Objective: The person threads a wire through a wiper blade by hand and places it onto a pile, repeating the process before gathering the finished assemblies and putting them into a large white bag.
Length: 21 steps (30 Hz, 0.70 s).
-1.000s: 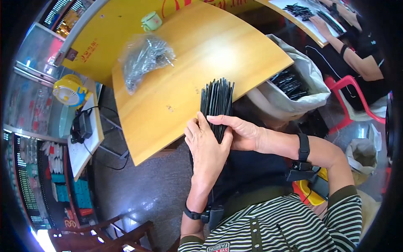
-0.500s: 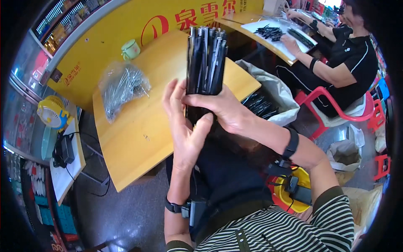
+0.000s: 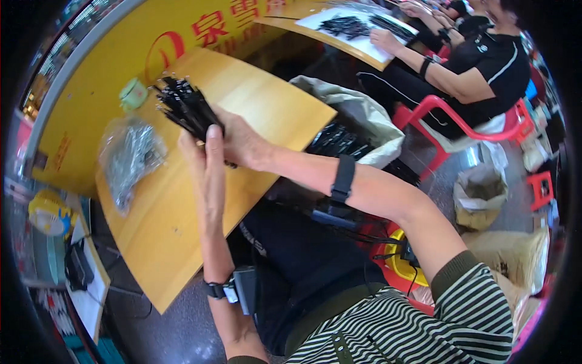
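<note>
A thick bundle of slim black sticks [image 3: 185, 108] with glinting ends is held over the wooden table [image 3: 230, 85]. It slants, its far ends fanned out toward the upper left. My left hand [image 3: 206, 161] is closed round its lower part, thumb laid along the front. From the right, my right hand [image 3: 241, 138] grips the same part, its fingers mostly hidden behind the bundle. A clear plastic bag [image 3: 130, 158] of thin silvery pieces lies on the table to the left of my hands.
A pale green cup [image 3: 133, 94] stands near the yellow panel [image 3: 91, 91]. Right of the table, a white sack [image 3: 379, 130] holds more black sticks. Beyond it, a person sits on a red chair [image 3: 433, 121] at another table with black sticks on a white sheet [image 3: 306, 23].
Both hands have carried the bundle leftward over the table and tipped it from upright to slanting. The view has shifted to the right as well.
</note>
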Motion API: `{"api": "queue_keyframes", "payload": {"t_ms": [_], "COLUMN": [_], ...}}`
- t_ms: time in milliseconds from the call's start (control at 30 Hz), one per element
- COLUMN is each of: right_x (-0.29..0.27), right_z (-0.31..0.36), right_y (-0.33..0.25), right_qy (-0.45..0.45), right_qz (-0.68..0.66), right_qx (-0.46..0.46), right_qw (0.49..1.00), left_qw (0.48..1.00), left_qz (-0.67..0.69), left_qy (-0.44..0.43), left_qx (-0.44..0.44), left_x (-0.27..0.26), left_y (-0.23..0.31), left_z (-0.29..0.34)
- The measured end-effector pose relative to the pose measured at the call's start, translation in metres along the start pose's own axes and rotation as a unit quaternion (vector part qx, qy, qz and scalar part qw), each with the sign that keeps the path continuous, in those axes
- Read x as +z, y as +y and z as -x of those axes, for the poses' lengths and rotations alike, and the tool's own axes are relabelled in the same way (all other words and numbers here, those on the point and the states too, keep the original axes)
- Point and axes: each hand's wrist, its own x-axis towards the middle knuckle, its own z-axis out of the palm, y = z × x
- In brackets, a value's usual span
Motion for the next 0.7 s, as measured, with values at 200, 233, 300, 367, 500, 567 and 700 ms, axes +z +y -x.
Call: {"api": "queue_keyframes", "payload": {"t_ms": [200,233,300,367,500,567,700], "right_x": [-0.069,-0.088,-0.142,-0.177,-0.214,-0.226,-0.254], "right_z": [0.006,0.007,0.01,0.019,0.05,0.071,0.107], "right_y": [-0.027,-0.033,-0.04,-0.025,0.026,0.043,0.067], "right_qy": [0.157,0.169,0.193,0.21,0.269,0.239,0.025], "right_qz": [0.034,0.04,0.059,0.082,0.094,0.136,0.366], "right_qx": [0.053,0.055,0.037,0.043,0.173,0.269,0.323], "right_qw": [0.986,0.983,0.979,0.973,0.943,0.923,0.873], "left_qw": [0.993,0.994,0.983,0.938,0.885,0.877,0.886], "left_qz": [-0.103,-0.085,-0.044,-0.053,-0.221,-0.223,-0.2], "left_qy": [-0.035,-0.051,-0.172,-0.337,-0.372,-0.39,-0.379], "left_qx": [0.045,0.052,0.053,0.057,0.172,0.169,0.177], "left_x": [0.038,0.045,0.061,0.076,0.121,0.131,0.136], "left_y": [0.024,0.028,0.036,0.036,0.008,-0.005,-0.018], "left_z": [0.017,0.029,0.049,0.06,0.084,0.09,0.095]}}
